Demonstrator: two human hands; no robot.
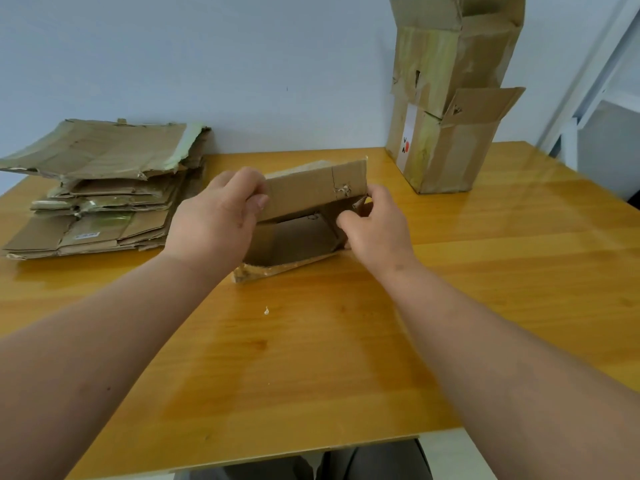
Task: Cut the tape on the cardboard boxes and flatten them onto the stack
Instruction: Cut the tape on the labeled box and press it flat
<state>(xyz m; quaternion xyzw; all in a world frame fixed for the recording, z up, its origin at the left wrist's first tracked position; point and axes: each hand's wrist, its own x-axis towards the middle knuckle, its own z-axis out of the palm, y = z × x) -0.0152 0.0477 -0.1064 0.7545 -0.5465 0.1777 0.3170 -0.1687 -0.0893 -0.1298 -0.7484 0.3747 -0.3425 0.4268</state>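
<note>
A small brown cardboard box (311,192) lies on its side in the middle of the wooden table (311,358), its open end facing me. My left hand (218,220) grips its upper left flap, thumb on the outer face. My right hand (374,223) pinches the torn right corner and side wall. A stack of flattened cardboard (100,188) sits at the table's back left. No cutting tool is in view.
Two open, tape-covered cardboard boxes (450,98) stand at the back right, one set into the other, against the pale wall. A tiny white scrap (266,310) lies on the table in front of the small box. The table's near edge runs just above my lap.
</note>
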